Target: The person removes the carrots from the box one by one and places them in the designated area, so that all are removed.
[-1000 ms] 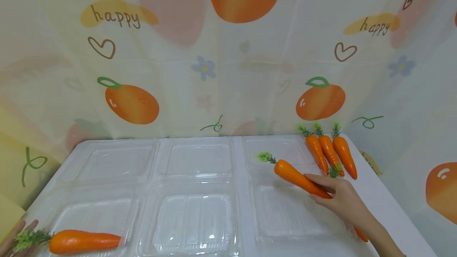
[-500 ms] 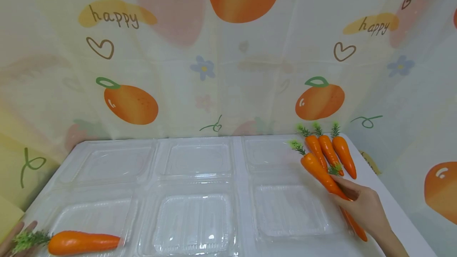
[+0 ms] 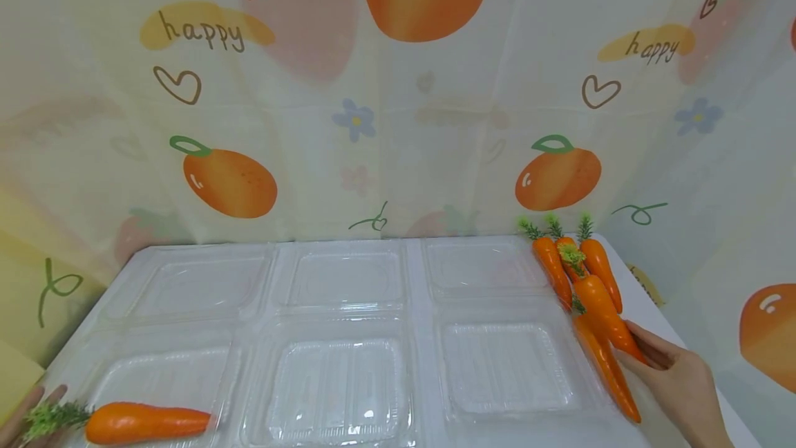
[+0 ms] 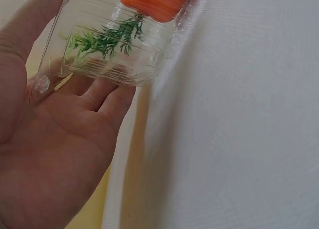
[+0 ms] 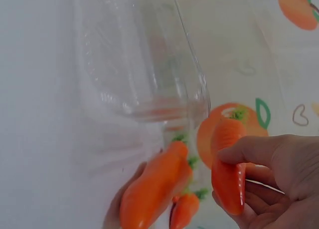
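Observation:
My right hand (image 3: 680, 379) pinches the tapered end of an orange toy carrot (image 3: 603, 306) at the table's right side. Its green tuft points toward the back. Just left of it, another toy carrot (image 3: 606, 372) lies on the table. In the right wrist view, the thumb (image 5: 249, 150) presses on the held carrot (image 5: 228, 139). My left hand (image 3: 17, 419) stays at the left edge of a clear plastic container (image 3: 231, 372), where a carrot (image 3: 146, 422) lies. In the left wrist view, the relaxed fingers (image 4: 112, 102) reach under the container's end, with the palm bare.
Several other clear containers, such as the front middle one (image 3: 404, 365), stand in two rows on the white table (image 3: 425, 372). Three carrots, one being the rightmost (image 3: 602, 265), lie at the back right corner. A printed curtain (image 3: 435, 157) hangs right behind the table.
My right hand has carried its carrot rightward from over the front right container, past the carrot lying beside it, turning the tuft toward the back. The left hand has stayed in place.

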Available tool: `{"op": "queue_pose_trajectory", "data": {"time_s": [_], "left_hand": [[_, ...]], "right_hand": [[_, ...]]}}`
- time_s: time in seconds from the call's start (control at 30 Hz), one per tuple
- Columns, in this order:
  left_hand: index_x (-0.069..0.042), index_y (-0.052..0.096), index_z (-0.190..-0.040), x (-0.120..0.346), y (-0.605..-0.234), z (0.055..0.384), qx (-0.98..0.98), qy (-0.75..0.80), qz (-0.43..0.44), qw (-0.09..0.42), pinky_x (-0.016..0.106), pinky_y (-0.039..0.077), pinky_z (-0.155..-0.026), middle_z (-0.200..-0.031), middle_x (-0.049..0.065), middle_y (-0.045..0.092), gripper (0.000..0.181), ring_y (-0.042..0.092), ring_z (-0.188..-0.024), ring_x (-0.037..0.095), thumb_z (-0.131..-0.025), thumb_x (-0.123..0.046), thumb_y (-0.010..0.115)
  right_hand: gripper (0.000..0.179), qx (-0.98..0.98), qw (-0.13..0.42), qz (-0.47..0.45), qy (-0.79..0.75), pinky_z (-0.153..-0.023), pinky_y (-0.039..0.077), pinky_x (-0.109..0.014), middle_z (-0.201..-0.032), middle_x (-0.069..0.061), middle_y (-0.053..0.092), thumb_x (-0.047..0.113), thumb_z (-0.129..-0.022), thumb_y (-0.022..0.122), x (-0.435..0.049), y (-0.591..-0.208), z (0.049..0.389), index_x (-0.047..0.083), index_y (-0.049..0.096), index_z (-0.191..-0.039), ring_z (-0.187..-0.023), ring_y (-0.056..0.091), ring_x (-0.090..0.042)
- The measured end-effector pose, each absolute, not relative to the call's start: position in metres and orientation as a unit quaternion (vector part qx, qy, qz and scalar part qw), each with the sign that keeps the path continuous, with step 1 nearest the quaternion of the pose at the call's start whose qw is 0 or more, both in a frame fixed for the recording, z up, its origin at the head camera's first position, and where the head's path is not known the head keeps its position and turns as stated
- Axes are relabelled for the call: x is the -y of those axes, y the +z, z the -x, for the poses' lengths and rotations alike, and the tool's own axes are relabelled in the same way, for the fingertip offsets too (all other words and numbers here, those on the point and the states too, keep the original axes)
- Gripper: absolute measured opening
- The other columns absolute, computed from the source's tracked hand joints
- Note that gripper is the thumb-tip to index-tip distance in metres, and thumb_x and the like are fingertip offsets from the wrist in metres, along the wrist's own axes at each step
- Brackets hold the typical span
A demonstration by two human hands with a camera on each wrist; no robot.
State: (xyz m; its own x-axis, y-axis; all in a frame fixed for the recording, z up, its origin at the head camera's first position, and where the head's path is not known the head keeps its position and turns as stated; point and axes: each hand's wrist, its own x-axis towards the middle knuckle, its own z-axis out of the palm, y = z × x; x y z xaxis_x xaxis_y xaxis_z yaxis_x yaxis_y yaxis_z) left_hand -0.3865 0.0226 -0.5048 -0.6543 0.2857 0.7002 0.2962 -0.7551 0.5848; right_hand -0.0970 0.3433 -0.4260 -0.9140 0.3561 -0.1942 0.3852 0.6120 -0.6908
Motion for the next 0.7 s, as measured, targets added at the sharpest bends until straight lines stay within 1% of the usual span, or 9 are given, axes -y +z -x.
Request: {"op": "queue_pose_trajectory", "data": {"time_s": [0.1,0.17,0.23,0.37,0.5,0.57,0.63,0.67,0.7], "left_hand": [[-0.003,0.066,-0.100,-0.025,-0.527,0.407,0.344,-0.845,0.410,0.004,0.021,0.052,-0.059,-0.087,0.009,0.064,0.026,0.061,-0.070,0.013,-0.095,-0.004,0.041],[-0.006,0.066,-0.107,-0.019,-0.534,0.411,0.366,-0.840,0.401,-0.012,0.022,0.054,-0.066,-0.094,0.007,0.065,0.028,0.063,-0.076,0.013,-0.097,-0.003,0.040],[-0.008,0.066,-0.114,-0.015,-0.529,0.406,0.414,-0.830,0.374,-0.006,0.023,0.055,-0.072,-0.101,0.004,0.066,0.027,0.063,-0.083,0.011,-0.098,-0.006,0.044],[-0.010,0.065,-0.117,-0.013,-0.524,0.398,0.435,-0.828,0.354,-0.006,0.021,0.053,-0.077,-0.106,0.004,0.064,0.032,0.061,-0.088,0.011,-0.097,-0.002,0.041],[-0.004,0.065,-0.106,-0.014,-0.523,0.399,0.390,-0.845,0.364,-0.034,0.022,0.052,-0.070,-0.097,0.010,0.061,0.035,0.059,-0.079,0.015,-0.096,0.006,0.033],[-0.006,0.065,-0.107,-0.014,-0.521,0.399,0.429,-0.833,0.348,-0.024,0.020,0.052,-0.072,-0.098,0.006,0.062,0.032,0.060,-0.081,0.012,-0.097,0.005,0.037],[-0.005,0.064,-0.113,-0.013,-0.519,0.399,0.487,-0.811,0.324,-0.013,0.018,0.051,-0.076,-0.102,0.003,0.063,0.027,0.059,-0.085,0.009,-0.097,0.001,0.043],[-0.005,0.062,-0.120,-0.011,-0.516,0.397,0.543,-0.780,0.310,-0.012,0.020,0.051,-0.082,-0.109,0.002,0.063,0.027,0.060,-0.093,0.009,-0.099,-0.006,0.046],[-0.002,0.059,-0.124,-0.010,-0.514,0.397,0.554,-0.775,0.303,-0.018,0.021,0.050,-0.084,-0.112,0.004,0.063,0.029,0.060,-0.095,0.010,-0.099,-0.007,0.047]], "right_hand": [[0.072,-0.884,0.020,-0.235,-0.403,-0.079,0.053,-0.027,-0.143,-0.033,0.038,0.021,-0.091,0.071,-0.353,-0.433,0.094,-0.006,0.034,-0.147,-0.128,0.044,-0.047],[0.073,-0.878,0.020,-0.248,-0.409,-0.075,0.055,-0.023,-0.144,-0.034,0.038,0.021,-0.091,0.071,-0.360,-0.439,0.092,-0.005,0.033,-0.148,-0.128,0.043,-0.047],[0.074,-0.872,0.018,-0.260,-0.414,-0.071,0.055,-0.019,-0.145,-0.034,0.037,0.022,-0.091,0.070,-0.366,-0.446,0.090,-0.005,0.032,-0.148,-0.129,0.042,-0.048],[0.074,-0.873,0.010,-0.273,-0.403,-0.066,0.054,-0.014,-0.145,-0.032,0.038,0.025,-0.092,0.069,-0.378,-0.458,0.085,-0.003,0.033,-0.149,-0.129,0.041,-0.047],[0.075,-0.876,0.008,-0.285,-0.389,-0.075,0.056,-0.027,-0.143,-0.032,0.039,0.030,-0.091,0.070,-0.386,-0.466,0.081,-0.005,0.035,-0.147,-0.127,0.042,-0.048],[0.075,-0.876,0.009,-0.289,-0.386,-0.080,0.054,-0.034,-0.142,-0.033,0.039,0.030,-0.090,0.070,-0.387,-0.469,0.080,-0.006,0.036,-0.146,-0.126,0.042,-0.048],[0.073,-0.875,0.011,-0.293,-0.386,-0.089,0.050,-0.041,-0.142,-0.033,0.039,0.028,-0.091,0.070,-0.388,-0.471,0.080,-0.007,0.036,-0.146,-0.126,0.042,-0.049],[0.073,-0.873,0.013,-0.294,-0.389,-0.094,0.048,-0.044,-0.143,-0.033,0.038,0.026,-0.091,0.070,-0.388,-0.472,0.079,-0.007,0.035,-0.146,-0.126,0.041,-0.049],[0.073,-0.870,0.017,-0.299,-0.392,-0.097,0.046,-0.048,-0.143,-0.033,0.037,0.026,-0.092,0.070,-0.388,-0.473,0.079,-0.007,0.034,-0.146,-0.126,0.040,-0.049]]}}
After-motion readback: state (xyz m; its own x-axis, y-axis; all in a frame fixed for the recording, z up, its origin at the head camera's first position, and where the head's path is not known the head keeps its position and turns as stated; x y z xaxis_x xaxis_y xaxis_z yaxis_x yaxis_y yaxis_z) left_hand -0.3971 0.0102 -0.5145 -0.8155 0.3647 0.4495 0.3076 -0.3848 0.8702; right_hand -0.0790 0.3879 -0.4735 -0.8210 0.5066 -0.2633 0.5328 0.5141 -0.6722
